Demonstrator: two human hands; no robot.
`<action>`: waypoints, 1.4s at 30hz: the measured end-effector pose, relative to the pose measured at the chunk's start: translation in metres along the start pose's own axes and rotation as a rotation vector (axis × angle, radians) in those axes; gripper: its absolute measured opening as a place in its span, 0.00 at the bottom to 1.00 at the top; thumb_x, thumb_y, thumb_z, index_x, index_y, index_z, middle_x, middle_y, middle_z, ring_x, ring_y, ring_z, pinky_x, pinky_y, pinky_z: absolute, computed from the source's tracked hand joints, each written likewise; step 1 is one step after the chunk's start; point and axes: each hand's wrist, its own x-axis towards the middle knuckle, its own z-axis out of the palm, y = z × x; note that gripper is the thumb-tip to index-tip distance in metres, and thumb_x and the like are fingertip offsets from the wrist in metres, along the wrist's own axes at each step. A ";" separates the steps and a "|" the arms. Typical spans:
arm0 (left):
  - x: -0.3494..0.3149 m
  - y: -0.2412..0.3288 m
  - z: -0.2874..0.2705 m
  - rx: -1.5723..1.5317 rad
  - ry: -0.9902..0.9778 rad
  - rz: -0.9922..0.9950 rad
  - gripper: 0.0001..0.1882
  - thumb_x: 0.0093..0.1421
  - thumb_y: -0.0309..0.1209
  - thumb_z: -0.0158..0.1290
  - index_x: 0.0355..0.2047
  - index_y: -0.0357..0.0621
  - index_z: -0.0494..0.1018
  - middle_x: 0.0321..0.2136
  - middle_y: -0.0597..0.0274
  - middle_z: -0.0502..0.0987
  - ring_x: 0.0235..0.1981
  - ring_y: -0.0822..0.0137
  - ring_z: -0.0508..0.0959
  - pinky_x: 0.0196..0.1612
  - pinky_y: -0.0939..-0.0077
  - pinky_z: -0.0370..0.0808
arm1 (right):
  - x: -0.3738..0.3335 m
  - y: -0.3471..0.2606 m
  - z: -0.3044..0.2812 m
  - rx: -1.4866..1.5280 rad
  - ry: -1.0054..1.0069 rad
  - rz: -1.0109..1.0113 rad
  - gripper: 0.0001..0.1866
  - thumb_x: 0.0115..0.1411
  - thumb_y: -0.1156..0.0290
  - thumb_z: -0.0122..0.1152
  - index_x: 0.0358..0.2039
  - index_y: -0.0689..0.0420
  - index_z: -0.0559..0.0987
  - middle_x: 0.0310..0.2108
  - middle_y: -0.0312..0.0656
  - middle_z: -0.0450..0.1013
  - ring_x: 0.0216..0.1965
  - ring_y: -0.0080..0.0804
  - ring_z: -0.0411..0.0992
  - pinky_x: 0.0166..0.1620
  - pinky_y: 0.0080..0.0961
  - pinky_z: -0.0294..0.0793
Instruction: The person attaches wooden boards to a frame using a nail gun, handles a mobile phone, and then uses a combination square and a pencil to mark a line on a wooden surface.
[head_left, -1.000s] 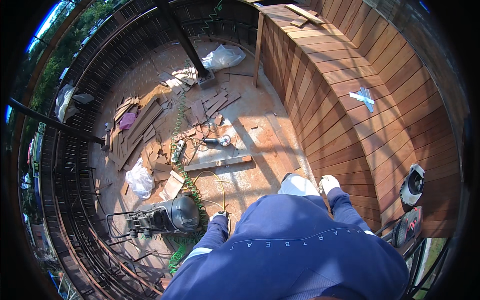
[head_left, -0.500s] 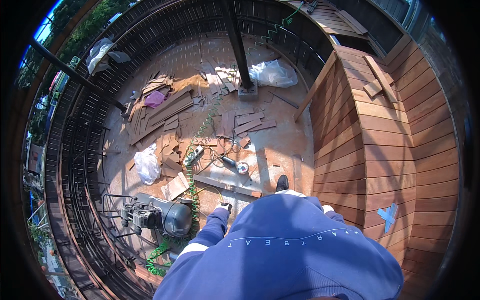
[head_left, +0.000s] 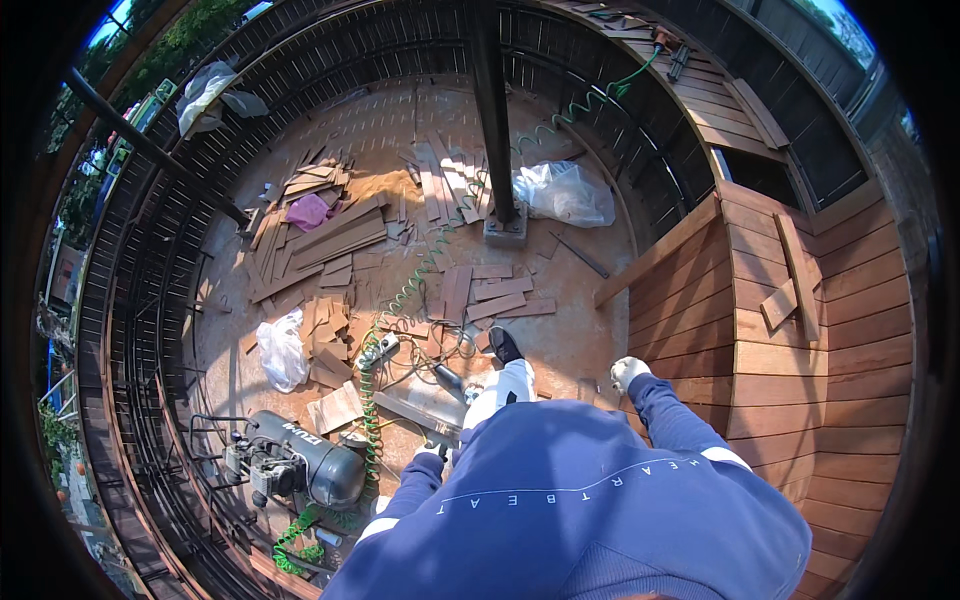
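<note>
My right hand (head_left: 629,372), in a pale glove, is held out beside the wooden bench's side wall (head_left: 682,300). Its fingers look curled, and nothing shows in them. Low in front of me, my left hand (head_left: 434,452) is partly covered by my blue sleeve; its fingers are too small and hidden to read. Near it lie a long board (head_left: 412,410) and a thin yellow cable. An angle grinder (head_left: 448,379) rests on the floor beyond, its disc partly hidden by my white trouser leg (head_left: 500,390).
An air compressor (head_left: 325,468) stands at left, with a green coiled hose (head_left: 372,420) running across the floor. Cut planks (head_left: 335,240), plastic bags (head_left: 284,350) and a power strip (head_left: 378,351) lie about. A dark post (head_left: 490,120) rises ahead. Loose boards (head_left: 797,275) lie on the bench.
My right hand has come out from beside my body, forward toward the bench wall. My foot and leg have stepped forward, now partly covering the grinder. The view has shifted.
</note>
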 end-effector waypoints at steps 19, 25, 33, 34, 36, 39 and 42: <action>0.277 -0.192 -0.308 -1.403 0.571 -0.619 0.18 0.57 0.46 0.56 0.25 0.43 0.79 0.19 0.65 0.78 0.21 0.73 0.76 0.24 0.73 0.69 | 0.221 -0.370 0.037 -0.506 0.046 -0.151 0.14 0.56 0.64 0.51 0.34 0.55 0.84 0.39 0.50 0.79 0.40 0.46 0.77 0.44 0.35 0.75; 0.339 -0.246 -0.357 -1.592 0.433 -0.547 0.10 0.63 0.36 0.53 0.39 0.45 0.75 0.27 0.66 0.76 0.22 0.73 0.74 0.24 0.78 0.70 | 0.361 -0.378 0.062 -1.001 -0.386 -0.312 0.19 0.61 0.57 0.45 0.42 0.50 0.82 0.48 0.47 0.76 0.49 0.46 0.74 0.52 0.37 0.72; 0.324 -0.366 -0.403 -0.298 0.013 -0.555 0.09 0.51 0.37 0.56 0.33 0.52 0.78 0.33 0.54 0.81 0.35 0.55 0.80 0.38 0.62 0.76 | 0.472 -0.549 0.071 -0.682 -0.198 -0.130 0.19 0.54 0.53 0.58 0.36 0.52 0.85 0.36 0.48 0.80 0.39 0.46 0.78 0.45 0.34 0.75; 0.326 -0.378 -0.396 -0.570 0.025 -0.718 0.11 0.52 0.38 0.56 0.35 0.52 0.78 0.35 0.54 0.81 0.37 0.55 0.81 0.40 0.61 0.77 | 0.490 -0.564 0.070 -0.549 -0.236 -0.233 0.16 0.52 0.55 0.61 0.33 0.53 0.85 0.32 0.46 0.80 0.36 0.41 0.78 0.43 0.31 0.75; 0.347 -0.373 -0.449 -0.300 -0.167 -0.633 0.09 0.58 0.35 0.52 0.37 0.50 0.77 0.33 0.55 0.81 0.39 0.57 0.81 0.40 0.63 0.77 | 0.504 -0.622 0.079 -0.486 -0.228 -0.192 0.14 0.55 0.65 0.57 0.38 0.59 0.82 0.30 0.47 0.80 0.32 0.35 0.78 0.39 0.31 0.77; 0.382 -0.377 -0.476 -0.316 -0.201 -0.587 0.23 0.52 0.45 0.57 0.48 0.51 0.76 0.49 0.53 0.77 0.50 0.55 0.77 0.51 0.63 0.75 | 0.479 -0.721 0.086 -0.175 -0.256 -0.113 0.16 0.55 0.67 0.55 0.41 0.62 0.79 0.30 0.46 0.80 0.32 0.33 0.78 0.39 0.29 0.77; 0.440 -0.403 -0.471 -0.539 -0.278 -0.625 0.22 0.56 0.45 0.53 0.49 0.53 0.76 0.49 0.55 0.77 0.49 0.57 0.77 0.50 0.63 0.75 | 0.505 -0.745 0.091 -0.366 -0.235 -0.233 0.17 0.56 0.65 0.56 0.42 0.61 0.80 0.34 0.46 0.80 0.37 0.34 0.78 0.44 0.28 0.75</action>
